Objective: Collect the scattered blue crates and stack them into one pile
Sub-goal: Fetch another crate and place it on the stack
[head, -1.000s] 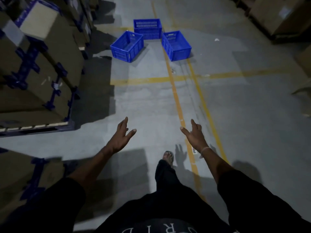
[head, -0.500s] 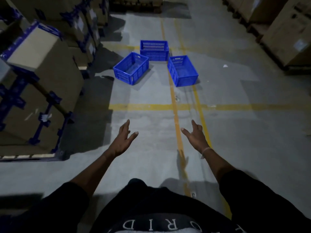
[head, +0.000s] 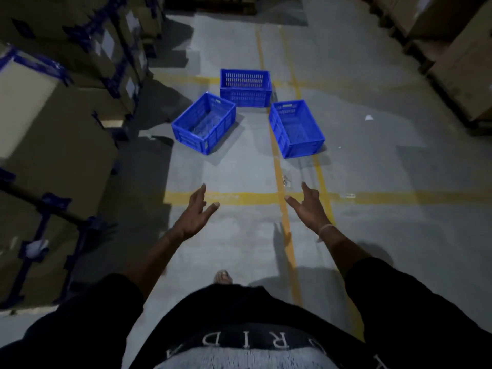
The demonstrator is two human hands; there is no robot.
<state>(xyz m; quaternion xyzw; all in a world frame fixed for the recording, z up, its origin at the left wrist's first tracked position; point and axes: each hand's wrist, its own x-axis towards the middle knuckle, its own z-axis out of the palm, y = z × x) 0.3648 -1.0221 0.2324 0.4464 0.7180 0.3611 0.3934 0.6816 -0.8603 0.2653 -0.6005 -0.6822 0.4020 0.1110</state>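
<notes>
We see left hand [head: 195,214] and right hand [head: 308,209] out front, fingers spread, nothing held. Far ahead on grey floor [head: 386,169]: three blue crates, unstacked. Left crate [head: 204,123] angled, far crate [head: 245,87] behind, right crate [head: 296,129] on yellow line [head: 283,222]. Cardboard boxes [head: 53,129] left.

crates [head: 296,129] – blue, slotted | floor [head: 399,169] – grey | lines [head: 372,197] – yellow

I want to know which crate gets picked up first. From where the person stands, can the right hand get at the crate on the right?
Probably not yet. The right hand is open and empty, and bare floor lies between it and the right crate. Nothing blocks the way; stepping closer should do it.
</notes>
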